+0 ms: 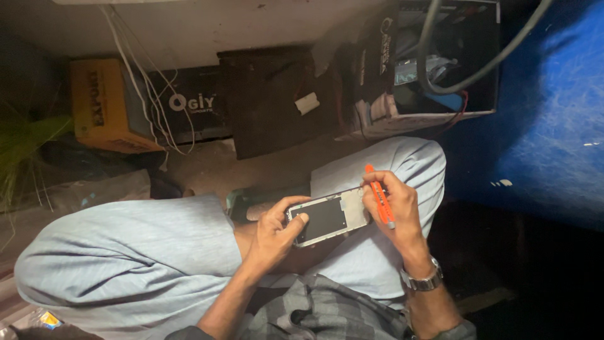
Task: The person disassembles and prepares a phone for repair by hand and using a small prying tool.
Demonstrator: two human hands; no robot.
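Head view: an opened phone (327,218) is held between the hands, its long axis running from one to the other. The left hand (272,236) is clamped on its near end; the right hand (396,211) is closed around an orange screwdriver (380,196) at the far end.

Left hand (272,234) steadies opened phone (327,217) — right hand (396,211) grips orange screwdriver (380,196).

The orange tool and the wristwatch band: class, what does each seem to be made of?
Orange tool in the right hand: probably matte plastic, given its uniform bright colour without glints. Wristwatch band: likely metal, silvery with shiny links, though dim light leaves it uncertain.
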